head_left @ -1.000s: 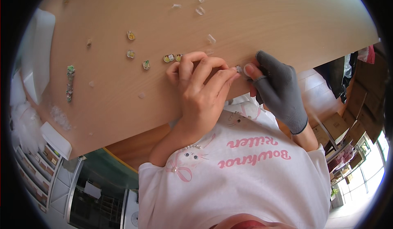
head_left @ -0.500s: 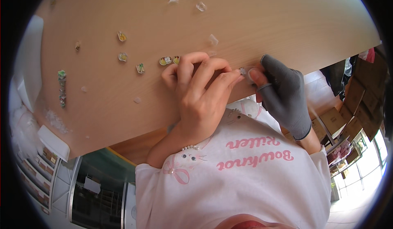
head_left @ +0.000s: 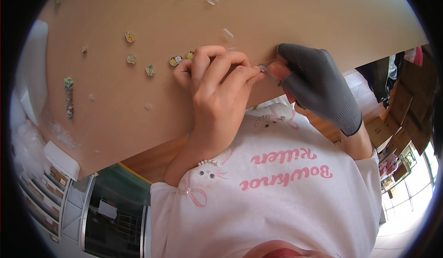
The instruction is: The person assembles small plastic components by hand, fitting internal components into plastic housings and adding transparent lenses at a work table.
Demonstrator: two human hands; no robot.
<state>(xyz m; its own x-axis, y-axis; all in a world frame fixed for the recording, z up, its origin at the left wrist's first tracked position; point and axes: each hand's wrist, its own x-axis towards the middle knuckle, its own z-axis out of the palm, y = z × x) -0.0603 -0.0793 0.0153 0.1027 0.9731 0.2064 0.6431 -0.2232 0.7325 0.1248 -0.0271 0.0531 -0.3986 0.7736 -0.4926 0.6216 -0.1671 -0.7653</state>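
Note:
A small greyish, partly see-through piece [head_left: 263,68] sits between my two hands, just over the table's near edge; its kind is too small to tell. My left hand [head_left: 219,89], bare and wearing a pearl bracelet, pinches it at one side with thumb and forefinger, the other fingers curled. In a grey glove with bare fingertips, my right hand [head_left: 318,80] closes thumb against fingers at the piece's other side. Just left of my left hand lie small flat charms with yellow and white pictures, among them a two-part charm [head_left: 176,60] and a round charm [head_left: 190,55].
Several more charms, like a green one [head_left: 150,70] and a yellow one [head_left: 129,37], are spread on the wooden table [head_left: 115,119]. Clear film scraps [head_left: 212,0] lie at the far side. A speckled green-grey stick [head_left: 68,98] and white bits [head_left: 63,135] are at left.
Both hands still meet at the small piece. My right hand has tilted, its thumb drawn slightly away from my left fingertips. The whole view has shifted a little.

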